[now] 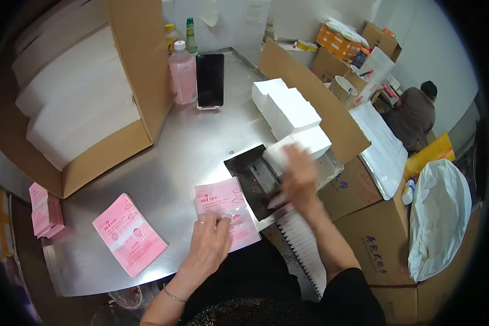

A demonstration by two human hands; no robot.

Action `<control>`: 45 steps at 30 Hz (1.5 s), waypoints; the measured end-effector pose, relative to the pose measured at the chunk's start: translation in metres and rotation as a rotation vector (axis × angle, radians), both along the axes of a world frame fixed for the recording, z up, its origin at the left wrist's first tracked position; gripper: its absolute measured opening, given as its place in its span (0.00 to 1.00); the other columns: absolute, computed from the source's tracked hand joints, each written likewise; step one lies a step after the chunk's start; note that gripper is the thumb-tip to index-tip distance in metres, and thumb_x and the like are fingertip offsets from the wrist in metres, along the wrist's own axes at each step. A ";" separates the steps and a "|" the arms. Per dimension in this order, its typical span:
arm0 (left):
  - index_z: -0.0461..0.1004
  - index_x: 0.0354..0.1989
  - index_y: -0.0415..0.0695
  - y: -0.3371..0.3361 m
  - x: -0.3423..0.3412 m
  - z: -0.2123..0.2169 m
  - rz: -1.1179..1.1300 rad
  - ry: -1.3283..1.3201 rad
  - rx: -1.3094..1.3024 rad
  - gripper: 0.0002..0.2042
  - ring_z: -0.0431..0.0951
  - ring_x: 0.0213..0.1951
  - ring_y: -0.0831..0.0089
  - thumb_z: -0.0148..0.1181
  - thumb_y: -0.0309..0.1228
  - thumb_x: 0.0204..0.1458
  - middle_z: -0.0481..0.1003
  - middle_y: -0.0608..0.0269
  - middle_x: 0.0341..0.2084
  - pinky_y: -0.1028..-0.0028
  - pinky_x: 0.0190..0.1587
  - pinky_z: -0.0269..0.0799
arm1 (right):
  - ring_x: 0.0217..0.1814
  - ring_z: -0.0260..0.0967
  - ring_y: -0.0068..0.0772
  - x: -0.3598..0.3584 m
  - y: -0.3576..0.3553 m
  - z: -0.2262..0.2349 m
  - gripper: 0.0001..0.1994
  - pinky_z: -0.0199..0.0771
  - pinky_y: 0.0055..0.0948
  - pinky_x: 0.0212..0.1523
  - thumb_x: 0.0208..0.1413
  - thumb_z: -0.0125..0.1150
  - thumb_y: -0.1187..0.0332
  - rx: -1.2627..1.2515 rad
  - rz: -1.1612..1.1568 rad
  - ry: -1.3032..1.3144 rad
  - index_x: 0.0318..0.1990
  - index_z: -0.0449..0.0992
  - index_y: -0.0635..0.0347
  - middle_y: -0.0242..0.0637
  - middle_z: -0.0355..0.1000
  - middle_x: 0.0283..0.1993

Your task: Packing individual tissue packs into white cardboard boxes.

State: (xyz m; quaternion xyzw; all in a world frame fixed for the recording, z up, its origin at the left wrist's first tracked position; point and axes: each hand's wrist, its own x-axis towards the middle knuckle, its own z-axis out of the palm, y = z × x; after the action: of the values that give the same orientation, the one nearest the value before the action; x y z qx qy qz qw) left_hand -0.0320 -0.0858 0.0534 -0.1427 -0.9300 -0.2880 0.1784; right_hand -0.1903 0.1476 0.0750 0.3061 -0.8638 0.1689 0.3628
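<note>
While the left hand [211, 238] rests on the lower left part of a stack of pink printed bags [219, 191], the right hand [300, 176] passes beside the nearest of several white paper stacks [293, 111], blurred by motion. The fingers of the left hand are bent and close together, their tips on the top bag; whether they pinch its edge, I cannot tell. How far the right hand's fingers are spread, and whether they have hold of anything, the blur hides.

The stack of pink printed bags lies flat near the front edge of the metal desk [185, 157], just left of a dark flat device [243, 167] with a grey bar. A second pink stack [126, 239], crossed by a pale band, lies to its left, apart from it; a third pink pile [48, 213] sits at the desk's left edge. An open carton [108, 155] stands on its side at the left, filled with white stacks [79, 111]. Toward the back, a smartphone [210, 81] stands upright beside a bottle of pink liquid [182, 79], with a green bottle [190, 38] behind. Below the right forearm runs a row of white folded paper [300, 244]. On the right, a white plastic bag [440, 223] lies against cartons [383, 239], and beyond, another person [412, 117] sits turned away.
</note>
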 end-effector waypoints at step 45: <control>0.63 0.67 0.46 0.004 0.001 0.029 0.100 -0.134 -0.079 0.38 0.72 0.37 0.55 0.69 0.34 0.43 0.68 0.52 0.34 0.58 0.39 0.67 | 0.53 0.72 0.52 0.035 -0.094 -0.029 0.18 0.57 0.70 0.63 0.55 0.57 0.67 0.407 0.293 -0.569 0.53 0.74 0.65 0.51 0.72 0.49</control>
State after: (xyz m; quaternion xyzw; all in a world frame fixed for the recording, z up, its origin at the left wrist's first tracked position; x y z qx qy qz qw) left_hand -0.0313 -0.0818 0.0820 -0.0835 -0.9563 -0.2510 0.1241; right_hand -0.1555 0.0541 0.0455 0.4331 -0.8930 0.1221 0.0122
